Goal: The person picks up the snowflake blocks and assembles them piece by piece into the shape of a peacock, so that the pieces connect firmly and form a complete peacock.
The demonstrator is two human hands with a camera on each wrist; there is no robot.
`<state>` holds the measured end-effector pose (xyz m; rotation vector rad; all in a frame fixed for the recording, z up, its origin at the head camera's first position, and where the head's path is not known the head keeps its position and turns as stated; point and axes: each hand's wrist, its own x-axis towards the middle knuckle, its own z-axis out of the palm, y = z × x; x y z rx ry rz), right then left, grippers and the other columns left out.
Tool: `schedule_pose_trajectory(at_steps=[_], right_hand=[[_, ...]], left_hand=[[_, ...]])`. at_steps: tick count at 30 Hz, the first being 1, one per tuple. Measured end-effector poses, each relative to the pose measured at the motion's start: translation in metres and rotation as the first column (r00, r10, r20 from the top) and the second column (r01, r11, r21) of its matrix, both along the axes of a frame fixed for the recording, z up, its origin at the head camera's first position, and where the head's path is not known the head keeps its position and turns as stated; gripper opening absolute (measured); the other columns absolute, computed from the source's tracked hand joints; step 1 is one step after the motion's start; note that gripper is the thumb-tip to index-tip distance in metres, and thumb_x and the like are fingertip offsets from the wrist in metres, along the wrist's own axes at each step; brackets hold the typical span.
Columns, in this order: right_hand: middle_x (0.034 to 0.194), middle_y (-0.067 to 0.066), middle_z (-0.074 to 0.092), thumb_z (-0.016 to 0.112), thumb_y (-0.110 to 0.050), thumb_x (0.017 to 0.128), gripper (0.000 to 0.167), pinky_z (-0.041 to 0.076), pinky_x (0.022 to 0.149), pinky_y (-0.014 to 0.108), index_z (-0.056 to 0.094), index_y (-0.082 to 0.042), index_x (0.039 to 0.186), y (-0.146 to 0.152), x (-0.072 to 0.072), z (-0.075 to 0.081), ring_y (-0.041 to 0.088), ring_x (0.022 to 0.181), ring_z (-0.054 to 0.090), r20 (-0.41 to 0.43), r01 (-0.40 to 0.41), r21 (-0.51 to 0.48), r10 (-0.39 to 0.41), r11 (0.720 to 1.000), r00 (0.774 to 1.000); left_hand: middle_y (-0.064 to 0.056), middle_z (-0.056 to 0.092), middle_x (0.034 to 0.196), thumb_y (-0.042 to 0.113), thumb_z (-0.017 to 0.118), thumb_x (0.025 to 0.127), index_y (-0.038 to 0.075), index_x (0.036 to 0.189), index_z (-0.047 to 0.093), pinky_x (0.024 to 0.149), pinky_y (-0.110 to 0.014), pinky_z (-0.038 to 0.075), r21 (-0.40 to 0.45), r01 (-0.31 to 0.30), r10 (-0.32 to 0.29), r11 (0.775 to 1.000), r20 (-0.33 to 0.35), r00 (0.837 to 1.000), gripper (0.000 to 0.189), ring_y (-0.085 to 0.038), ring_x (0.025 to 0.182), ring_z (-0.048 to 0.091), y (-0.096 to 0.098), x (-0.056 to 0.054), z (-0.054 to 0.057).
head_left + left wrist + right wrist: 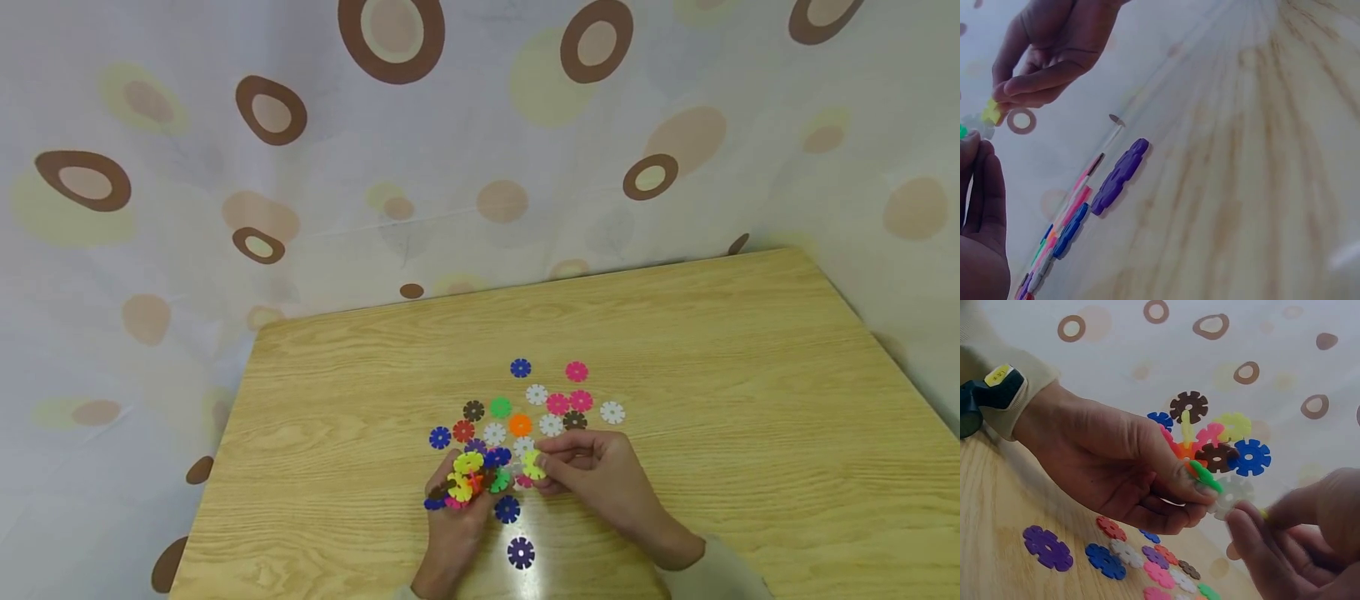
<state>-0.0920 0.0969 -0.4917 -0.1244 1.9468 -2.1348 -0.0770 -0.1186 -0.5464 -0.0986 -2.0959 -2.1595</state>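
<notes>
My left hand (459, 525) grips a cluster of interlocked notched plastic discs (468, 463), in yellow, blue, brown, orange and pink. In the right wrist view its thumb lies against a green disc (1205, 475) at the cluster's near end, and a pale whitish disc (1235, 495) joins on there. Between thumb and fingers, my right hand (611, 483) pinches a yellow disc (533, 464) just right of the cluster. Seen from the left wrist, this yellow disc (991, 111) is right at the edge of the pale disc (980, 127). My right fingers partly cover it.
Loose discs lie flat on the wooden table (337, 417) beyond the hands, among them an orange disc (521, 425) and a red disc (463, 431). A dark purple disc (521, 552) lies nearest the person. Behind the table hangs a patterned curtain (450, 167).
</notes>
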Motion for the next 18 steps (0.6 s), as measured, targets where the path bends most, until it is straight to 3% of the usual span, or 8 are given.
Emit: schedule_pose_trajectory(at_steps=[7,18], right_hand=[[0.11,0.038,0.076,0.075,0.004,0.097,0.028,0.07,0.078,0.037,0.068,0.022,0.117,0.0009,-0.0004,0.0019,0.015,0.079,0.082,-0.008,-0.034,-0.028,0.034,0.999,0.999],[0.111,0.032,0.079,0.075,0.003,0.098,0.03,0.07,0.081,0.037,0.067,0.021,0.121,0.0018,-0.0023,-0.0035,0.016,0.083,0.083,0.041,-0.032,-0.045,0.034,0.998,0.999]], left_hand=[[0.011,0.08,0.115,-0.017,0.083,0.079,-0.018,0.123,0.065,0.1,-0.025,0.063,-0.012,0.009,-0.01,1.0,-0.038,0.999,0.047,-0.006,0.109,0.077,0.0009,0.0005,-0.0018],[0.007,0.081,0.113,-0.013,0.081,0.085,-0.01,0.123,0.068,0.099,-0.025,0.064,0.01,0.037,-0.037,0.999,0.013,0.999,0.041,-0.008,0.108,0.078,-0.0002,0.0011,0.0021]])
